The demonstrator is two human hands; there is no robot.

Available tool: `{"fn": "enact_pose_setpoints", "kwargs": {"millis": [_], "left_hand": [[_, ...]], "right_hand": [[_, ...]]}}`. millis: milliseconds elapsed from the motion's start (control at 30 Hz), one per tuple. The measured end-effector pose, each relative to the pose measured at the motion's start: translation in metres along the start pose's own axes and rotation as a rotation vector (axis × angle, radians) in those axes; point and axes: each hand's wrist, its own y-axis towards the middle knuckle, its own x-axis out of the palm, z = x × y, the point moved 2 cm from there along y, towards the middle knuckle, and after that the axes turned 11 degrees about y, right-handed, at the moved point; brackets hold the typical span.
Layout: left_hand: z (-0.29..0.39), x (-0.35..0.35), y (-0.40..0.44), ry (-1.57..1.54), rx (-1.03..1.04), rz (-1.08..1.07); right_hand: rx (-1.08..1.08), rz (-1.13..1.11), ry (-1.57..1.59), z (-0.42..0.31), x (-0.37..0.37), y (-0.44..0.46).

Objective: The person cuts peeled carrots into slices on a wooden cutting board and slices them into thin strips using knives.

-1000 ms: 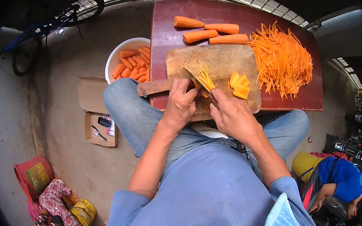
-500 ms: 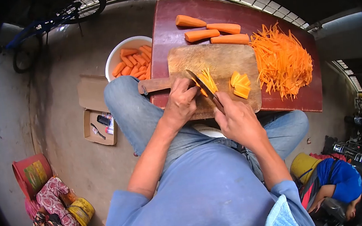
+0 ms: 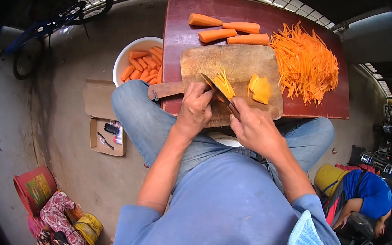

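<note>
My right hand (image 3: 256,125) is closed around the handle of a knife (image 3: 220,89), whose dark blade slants up and left over the wooden cutting board (image 3: 227,58). Beside the blade, my left hand (image 3: 195,108) is curled with its fingertips on a piece of carrot, mostly hidden by the fingers and blade. Thin carrot strips (image 3: 223,84) lie along the knife's far side. A small stack of flat carrot slices (image 3: 261,90) rests on the board to the right of the knife.
A large heap of shredded carrot (image 3: 307,65) and several peeled carrots (image 3: 218,35) lie on the red table (image 3: 178,21). At its left stands a white tub (image 3: 120,63) of carrots. An open cardboard box (image 3: 106,132) is on the floor. Two people sit at the lower corners.
The slices on the board's right have shifted, and a broad one now faces up. Both hands and the knife stay in nearly the same place; the view has moved slightly.
</note>
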Motion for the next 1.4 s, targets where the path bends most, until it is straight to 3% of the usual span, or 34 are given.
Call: {"fn": "enact_pose_setpoints", "kwargs": {"millis": [133, 333, 633, 800, 1033, 1167, 1400], "left_hand": [[-0.001, 0.0, 0.0, -0.001, -0.025, -0.004], [0.001, -0.001, 0.001, -0.009, -0.015, 0.021], [0.0, 0.004, 0.002, 0.007, 0.015, 0.026], [0.001, 0.002, -0.002, 0.05, 0.013, 0.0], [0.002, 0.004, -0.002, 0.035, 0.056, 0.065], [0.001, 0.004, -0.003, 0.082, 0.113, 0.009], [0.002, 0.0, -0.003, 0.112, 0.073, -0.063]], "right_hand": [[-0.084, 0.05, 0.022, 0.008, 0.001, 0.006], [0.027, 0.003, 0.017, -0.005, -0.005, 0.0], [-0.074, -0.019, -0.062, 0.0, 0.003, 0.011], [-0.003, -0.014, -0.072, 0.007, 0.004, -0.003], [-0.063, 0.009, 0.068, 0.02, -0.007, 0.005], [-0.054, 0.023, 0.194, 0.032, -0.012, 0.005], [-0.06, 0.038, 0.134, 0.014, -0.009, -0.007]]}}
